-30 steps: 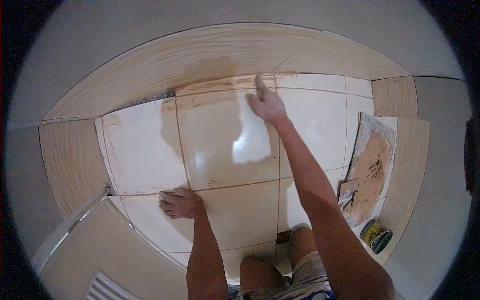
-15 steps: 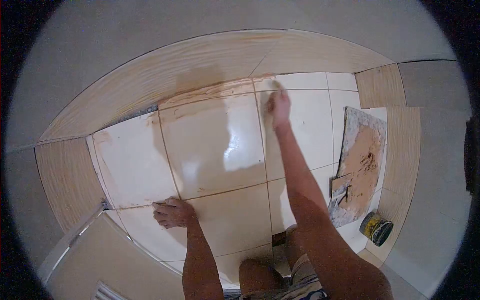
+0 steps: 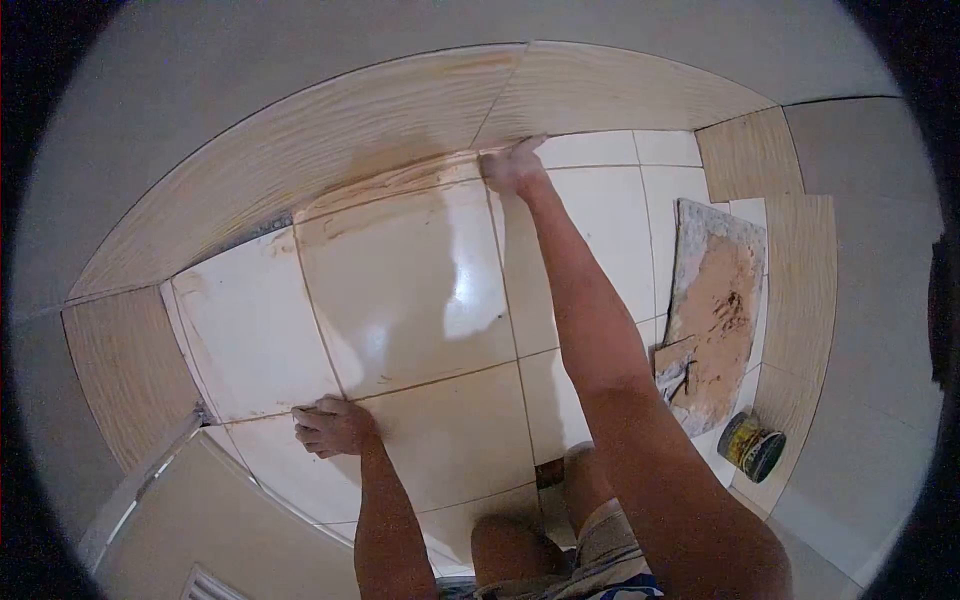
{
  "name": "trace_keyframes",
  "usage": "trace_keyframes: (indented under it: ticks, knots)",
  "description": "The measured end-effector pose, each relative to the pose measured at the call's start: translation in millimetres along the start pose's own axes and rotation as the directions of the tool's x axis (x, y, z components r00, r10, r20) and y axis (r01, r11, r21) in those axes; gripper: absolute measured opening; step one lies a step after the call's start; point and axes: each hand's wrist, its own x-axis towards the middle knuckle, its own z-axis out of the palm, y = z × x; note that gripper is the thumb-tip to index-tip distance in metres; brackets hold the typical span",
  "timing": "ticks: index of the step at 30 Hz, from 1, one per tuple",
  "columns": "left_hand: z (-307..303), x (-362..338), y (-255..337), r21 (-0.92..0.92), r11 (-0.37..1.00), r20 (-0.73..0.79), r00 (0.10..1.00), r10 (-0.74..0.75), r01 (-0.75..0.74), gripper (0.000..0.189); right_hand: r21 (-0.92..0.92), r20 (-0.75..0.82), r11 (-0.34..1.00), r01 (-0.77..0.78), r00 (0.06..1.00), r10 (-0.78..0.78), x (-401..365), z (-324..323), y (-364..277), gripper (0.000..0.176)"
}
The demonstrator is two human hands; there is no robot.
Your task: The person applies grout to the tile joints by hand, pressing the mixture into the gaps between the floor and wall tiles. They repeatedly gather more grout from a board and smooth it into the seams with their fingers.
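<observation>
My right hand reaches to the far edge of the tiled floor, against the base of the wood-look wall tile. Its thumb sticks out to the right and the other fingers bend left at the joint; no tool shows in it. A brownish smear of grout runs along that joint to the left of the hand. My left hand leans on a pale floor tile beside a grout line, fingers bent and apart, with nothing visible in them.
On the right lies a stained board spread with reddish-brown paste, a small flat spreader on its left side. A dark yellow-labelled tub stands near the right wall. A light door panel is at lower left. My knees are at the bottom.
My right hand has moved left along the far joint and turned, its thumb now pointing right. The view has shifted slightly. My left hand stays on the same spot of floor.
</observation>
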Motion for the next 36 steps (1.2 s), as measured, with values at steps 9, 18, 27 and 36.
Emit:
trace_keyframes:
  ticks: [9,18,27,36]
  knots:
    - [7,-2,-4,0.110,0.991,0.018,0.997,0.080,-0.081,0.045,-0.339,0.355,0.937,0.089,0.934,0.039,-61,-23,-55,0.087]
    - [-4,1,2,0.044,0.999,0.058,0.998,0.001,-0.004,0.050,-0.133,-0.119,0.968,0.212,0.966,-0.228,37,22,41,0.079]
    - [-2,0,3,0.033,0.999,-0.007,1.000,-0.007,0.007,0.044,-0.094,0.285,0.936,0.338,0.910,-0.300,-48,41,-60,0.055]
    - [-1,-2,6,0.032,0.997,0.049,0.996,-0.070,0.069,0.047,0.389,-0.122,0.918,0.079,0.992,-0.033,-171,-64,114,0.040]
